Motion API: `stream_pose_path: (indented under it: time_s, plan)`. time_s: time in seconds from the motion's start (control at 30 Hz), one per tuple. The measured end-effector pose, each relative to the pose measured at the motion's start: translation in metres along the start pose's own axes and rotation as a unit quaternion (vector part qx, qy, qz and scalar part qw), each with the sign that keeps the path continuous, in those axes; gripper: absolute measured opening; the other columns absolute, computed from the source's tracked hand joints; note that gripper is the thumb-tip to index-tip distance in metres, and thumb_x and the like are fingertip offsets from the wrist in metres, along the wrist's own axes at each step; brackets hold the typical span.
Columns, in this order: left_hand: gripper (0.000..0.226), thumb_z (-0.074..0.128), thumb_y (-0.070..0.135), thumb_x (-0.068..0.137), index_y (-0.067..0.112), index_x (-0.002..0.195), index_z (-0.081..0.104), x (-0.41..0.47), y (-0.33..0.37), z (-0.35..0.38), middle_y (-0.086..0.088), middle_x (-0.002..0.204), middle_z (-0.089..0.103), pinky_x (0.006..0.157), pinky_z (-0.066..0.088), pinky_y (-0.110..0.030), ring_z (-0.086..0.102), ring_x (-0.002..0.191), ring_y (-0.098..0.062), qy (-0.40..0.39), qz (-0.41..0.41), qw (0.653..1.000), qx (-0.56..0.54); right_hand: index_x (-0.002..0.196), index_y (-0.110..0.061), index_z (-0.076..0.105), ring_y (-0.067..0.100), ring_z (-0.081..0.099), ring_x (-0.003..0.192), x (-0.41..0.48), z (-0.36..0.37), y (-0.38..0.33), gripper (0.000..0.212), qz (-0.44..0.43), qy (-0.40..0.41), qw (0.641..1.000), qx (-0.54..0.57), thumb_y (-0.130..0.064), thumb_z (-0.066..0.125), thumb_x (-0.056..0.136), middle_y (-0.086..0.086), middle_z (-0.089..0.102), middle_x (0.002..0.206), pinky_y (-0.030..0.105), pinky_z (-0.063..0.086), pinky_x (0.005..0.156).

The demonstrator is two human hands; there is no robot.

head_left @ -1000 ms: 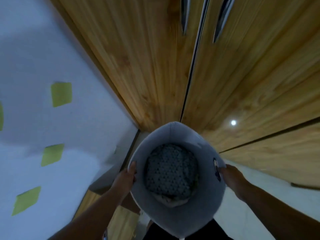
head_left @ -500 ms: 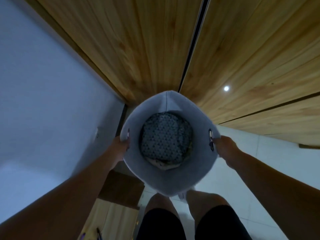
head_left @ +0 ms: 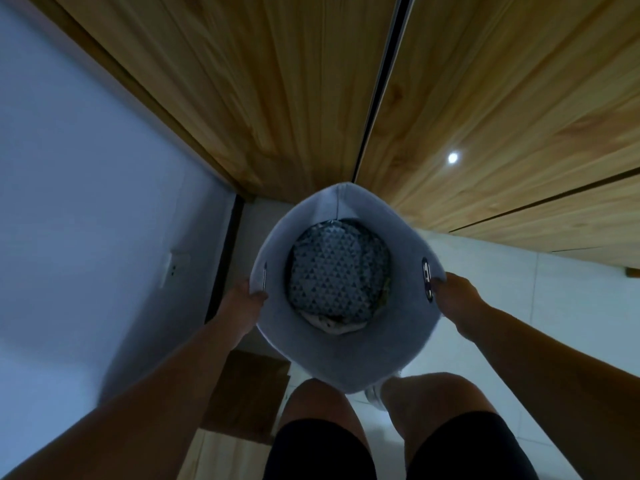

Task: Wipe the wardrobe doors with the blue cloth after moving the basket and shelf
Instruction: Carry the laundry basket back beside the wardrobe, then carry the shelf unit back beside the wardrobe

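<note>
Gripping grey fabric basket by opposite rims: left hand and right hand curled over edges. Triangle-patterned fabric inside. Basket before wooden wardrobe doors, over white tiled floor; pale wall on left.

My only camera rides on my head, wide-angle, looking steeply down, close over the basket, wardrobe doors ahead.

White tile floor; wardrobe along far edge; brown wood unit lower L, by wall.
</note>
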State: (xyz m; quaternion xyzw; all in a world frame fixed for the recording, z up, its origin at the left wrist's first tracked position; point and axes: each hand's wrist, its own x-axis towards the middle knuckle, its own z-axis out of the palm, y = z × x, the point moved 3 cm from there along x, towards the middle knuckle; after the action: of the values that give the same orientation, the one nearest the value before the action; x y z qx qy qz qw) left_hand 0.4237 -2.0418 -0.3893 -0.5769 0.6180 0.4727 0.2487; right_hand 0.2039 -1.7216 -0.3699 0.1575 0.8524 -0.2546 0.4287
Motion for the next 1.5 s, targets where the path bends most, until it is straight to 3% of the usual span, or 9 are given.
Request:
stream_pose_path:
  time_s: [0.2, 0.33, 0.4, 0.53, 0.67, 0.83, 1.1, 1.23, 1.5]
  plan:
    - [0.019, 0.06, 0.02, 0.102, 0.013, 0.119, 0.064, 0.009, -0.002, 0.013, -0.002, 0.089, 0.065, 0.061, 0.046, -0.028, 0.062, 0.079, -0.016, 0.028, 0.047, 0.999, 0.002, 0.114, -0.002, 0.065, 0.024, 0.056, 0.082, 0.015, 0.003, 0.012, 0.031, -0.022, 0.011, 1.0, 0.013, -0.024, 0.049, 0.099, 0.025, 0.067, 0.114, 0.037, 0.048, 0.074]
    - [0.015, 0.059, 0.016, 0.101, 0.024, 0.103, 0.071, -0.02, 0.002, 0.009, 0.001, 0.089, 0.073, 0.078, 0.058, -0.039, 0.069, 0.087, -0.021, -0.003, 0.051, 0.998, -0.034, 0.107, -0.014, 0.068, 0.035, 0.067, 0.092, -0.008, -0.01, 0.008, 0.021, -0.034, -0.028, 0.999, 0.011, -0.021, 0.052, 0.097, 0.017, 0.07, 0.104, 0.048, 0.059, 0.086]
    - [0.021, 0.057, 0.019, 0.101, 0.032, 0.096, 0.072, -0.047, 0.01, 0.002, 0.005, 0.082, 0.074, 0.075, 0.056, -0.035, 0.069, 0.084, -0.018, -0.015, 0.039, 0.998, -0.049, 0.113, -0.014, 0.069, 0.03, 0.066, 0.086, -0.035, -0.032, 0.006, 0.021, -0.028, -0.031, 0.998, 0.036, -0.019, 0.057, 0.096, 0.018, 0.07, 0.104, 0.044, 0.058, 0.08]
    - [0.019, 0.051, 0.036, 0.103, 0.046, 0.103, 0.067, -0.129, 0.032, -0.024, 0.005, 0.098, 0.072, 0.087, 0.058, -0.042, 0.069, 0.093, -0.018, -0.048, 0.094, 0.993, 0.043, 0.109, -0.003, 0.068, 0.023, 0.055, 0.068, -0.12, -0.093, 0.011, 0.018, -0.003, -0.046, 0.991, 0.125, -0.013, 0.057, 0.098, 0.017, 0.068, 0.09, 0.031, 0.043, 0.057]
    - [0.026, 0.047, 0.041, 0.107, 0.036, 0.098, 0.071, -0.212, 0.069, -0.038, -0.006, 0.098, 0.074, 0.085, 0.056, -0.042, 0.071, 0.095, -0.027, -0.09, 0.149, 0.981, 0.087, 0.109, -0.004, 0.066, 0.022, 0.051, 0.06, -0.214, -0.155, 0.04, 0.015, 0.01, -0.036, 0.983, 0.18, -0.007, 0.055, 0.099, 0.017, 0.065, 0.083, 0.027, 0.035, 0.051]
    - [0.026, 0.047, 0.035, 0.109, 0.033, 0.097, 0.07, -0.297, 0.116, -0.018, 0.003, 0.091, 0.074, 0.075, 0.051, -0.034, 0.069, 0.086, -0.019, -0.119, 0.217, 0.956, 0.157, 0.1, -0.014, 0.071, 0.023, 0.065, 0.069, -0.301, -0.211, 0.115, 0.014, 0.036, 0.016, 0.975, 0.217, -0.019, 0.058, 0.098, 0.013, 0.076, 0.09, 0.031, 0.051, 0.056]
    - [0.025, 0.051, 0.039, 0.107, 0.03, 0.095, 0.072, -0.365, 0.153, 0.074, 0.002, 0.09, 0.076, 0.089, 0.057, -0.043, 0.07, 0.086, -0.022, -0.148, 0.249, 0.912, 0.291, 0.1, -0.007, 0.071, 0.028, 0.064, 0.063, -0.36, -0.219, 0.284, 0.014, 0.117, 0.063, 0.928, 0.348, -0.016, 0.061, 0.098, 0.015, 0.075, 0.082, 0.033, 0.051, 0.054]
    - [0.029, 0.054, 0.036, 0.106, 0.022, 0.091, 0.075, -0.405, 0.165, 0.136, 0.002, 0.079, 0.077, 0.073, 0.054, -0.037, 0.07, 0.08, -0.024, -0.169, 0.254, 0.891, 0.336, 0.106, -0.001, 0.067, 0.027, 0.06, 0.061, -0.378, -0.221, 0.358, 0.016, 0.152, 0.05, 0.902, 0.401, -0.013, 0.058, 0.1, 0.019, 0.07, 0.085, 0.029, 0.048, 0.051]
    - [0.025, 0.051, 0.025, 0.109, 0.015, 0.1, 0.072, -0.473, 0.202, 0.275, -0.008, 0.087, 0.071, 0.051, 0.038, -0.025, 0.055, 0.068, -0.02, -0.205, 0.304, 0.842, 0.396, 0.116, -0.003, 0.065, 0.028, 0.06, 0.067, -0.412, -0.273, 0.47, 0.021, 0.179, 0.106, 0.833, 0.513, -0.015, 0.053, 0.103, 0.021, 0.07, 0.095, 0.031, 0.049, 0.052]
